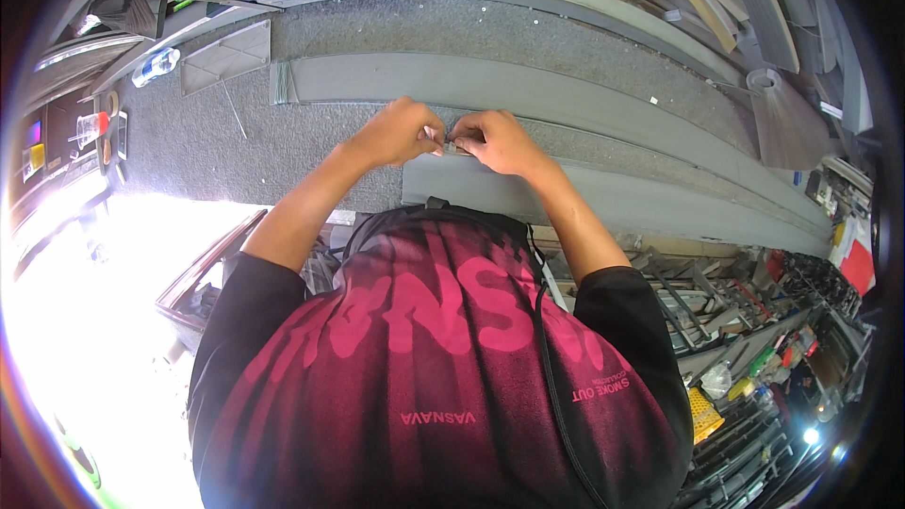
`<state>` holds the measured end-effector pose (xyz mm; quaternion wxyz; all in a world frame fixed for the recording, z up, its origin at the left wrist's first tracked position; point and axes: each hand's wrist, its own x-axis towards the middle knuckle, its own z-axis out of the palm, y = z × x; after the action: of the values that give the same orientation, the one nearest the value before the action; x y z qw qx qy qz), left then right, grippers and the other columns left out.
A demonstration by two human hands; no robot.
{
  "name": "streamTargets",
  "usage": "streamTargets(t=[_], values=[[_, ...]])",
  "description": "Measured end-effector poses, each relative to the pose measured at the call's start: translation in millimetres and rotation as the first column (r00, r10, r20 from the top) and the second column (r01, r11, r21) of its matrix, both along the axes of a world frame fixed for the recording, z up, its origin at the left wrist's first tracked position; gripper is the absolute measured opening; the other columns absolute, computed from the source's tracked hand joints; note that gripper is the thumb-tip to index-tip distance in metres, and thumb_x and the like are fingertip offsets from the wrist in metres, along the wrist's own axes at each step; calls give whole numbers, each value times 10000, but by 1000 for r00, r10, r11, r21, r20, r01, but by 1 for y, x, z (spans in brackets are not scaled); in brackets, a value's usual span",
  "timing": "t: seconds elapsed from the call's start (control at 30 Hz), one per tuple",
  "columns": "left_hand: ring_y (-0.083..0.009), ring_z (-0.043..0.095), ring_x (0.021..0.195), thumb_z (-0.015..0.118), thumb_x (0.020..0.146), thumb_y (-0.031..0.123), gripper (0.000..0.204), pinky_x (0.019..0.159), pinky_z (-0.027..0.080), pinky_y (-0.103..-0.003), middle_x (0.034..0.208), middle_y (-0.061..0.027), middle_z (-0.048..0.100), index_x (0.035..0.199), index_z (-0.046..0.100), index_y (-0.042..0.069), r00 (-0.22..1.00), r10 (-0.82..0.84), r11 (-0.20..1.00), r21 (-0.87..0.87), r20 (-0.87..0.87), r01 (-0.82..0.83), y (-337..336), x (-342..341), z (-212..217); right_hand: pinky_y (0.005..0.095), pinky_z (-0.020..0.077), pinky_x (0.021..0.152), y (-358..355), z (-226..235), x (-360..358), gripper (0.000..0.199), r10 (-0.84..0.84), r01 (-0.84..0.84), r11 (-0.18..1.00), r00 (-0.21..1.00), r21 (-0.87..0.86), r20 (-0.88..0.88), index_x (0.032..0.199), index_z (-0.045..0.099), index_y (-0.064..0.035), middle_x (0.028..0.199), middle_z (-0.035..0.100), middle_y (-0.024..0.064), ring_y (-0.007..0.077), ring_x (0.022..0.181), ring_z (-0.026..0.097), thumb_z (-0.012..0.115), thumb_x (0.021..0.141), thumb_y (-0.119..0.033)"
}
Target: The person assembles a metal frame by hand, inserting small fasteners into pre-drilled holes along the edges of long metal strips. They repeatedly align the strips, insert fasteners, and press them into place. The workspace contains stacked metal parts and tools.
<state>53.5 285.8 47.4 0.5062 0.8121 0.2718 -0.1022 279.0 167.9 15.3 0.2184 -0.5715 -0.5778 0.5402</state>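
Observation:
My left hand [405, 132] and my right hand [500, 141] meet over the near part of the carpeted worktable. Both are closed, with thumbs and fingertips pinched close together. Something small and thin, partly whitish, shows between the fingertips, but its kind is too small to make out. Just below the hands lies the left end of a long grey strip [584, 198], which runs off to the right. Beyond them stretches a second long grey strip [452, 80], with a narrow greenish ribbed piece [281, 83] at its left end.
Grey carpet [320, 146] covers the worktable. At its left lie a wire-like rod [235, 110], a flat rectangular frame [226, 57] and a plastic bottle [156, 67]. A red-lidded cup [90, 127] stands farther left. Grey pleated material [787, 113] and profiles crowd the far right; cluttered racks [735, 311] stand near right.

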Motion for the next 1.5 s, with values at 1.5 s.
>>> streamTargets(t=[1.5], values=[[-284, 693, 1055, 775, 959, 178, 103, 965, 539, -455, 959, -56, 770, 995, 815, 90, 963, -140, 836, 549, 229, -9, -29, -3, -27, 532, 611, 890, -9, 6, -16, 126, -92, -10, 958, 937, 288, 338, 944, 839, -80, 1038, 804, 188, 419, 1001, 764, 799, 879, -179]])
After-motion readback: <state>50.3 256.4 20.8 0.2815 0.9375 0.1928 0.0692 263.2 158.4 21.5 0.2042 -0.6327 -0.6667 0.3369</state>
